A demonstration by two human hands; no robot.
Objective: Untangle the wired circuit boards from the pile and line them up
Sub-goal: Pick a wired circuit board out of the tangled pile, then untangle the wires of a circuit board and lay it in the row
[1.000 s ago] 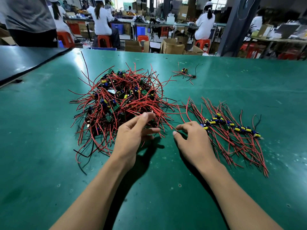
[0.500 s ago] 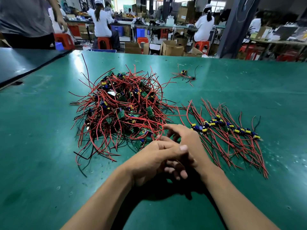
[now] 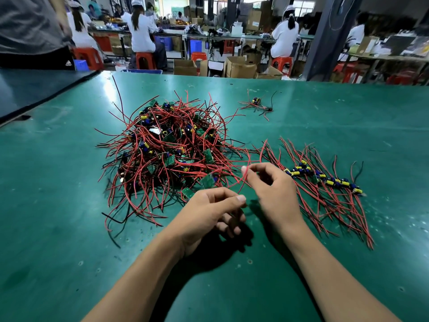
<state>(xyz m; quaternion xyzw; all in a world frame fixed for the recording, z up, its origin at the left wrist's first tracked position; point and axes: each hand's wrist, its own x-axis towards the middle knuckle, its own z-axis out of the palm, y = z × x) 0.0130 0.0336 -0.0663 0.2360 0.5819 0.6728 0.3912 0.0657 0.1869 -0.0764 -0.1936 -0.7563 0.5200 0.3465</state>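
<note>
A tangled pile of small green circuit boards with red and black wires (image 3: 167, 154) lies left of centre on the green table (image 3: 58, 228). To the right, a row of untangled boards (image 3: 325, 180) is lined up with their wires fanned toward me. My right hand (image 3: 271, 194) pinches a looping red wire (image 3: 243, 177) between thumb and forefinger. That wire runs to a blurred green board (image 3: 209, 180) lifted at the pile's near edge. My left hand (image 3: 209, 212) is curled just below it, thumb against forefinger, seemingly pinching that board's wires; the fingers hide them.
One stray wired board (image 3: 255, 103) lies alone farther back. A darker table (image 3: 34, 89) adjoins at the far left, with a standing person (image 3: 30, 31) behind it. Seated workers, red stools and cardboard boxes (image 3: 239, 66) fill the room beyond the far edge.
One second ago my hands were apart at the pile's edge; they came together, and now they have separated, drawing a board and its red wire out of the pile.
</note>
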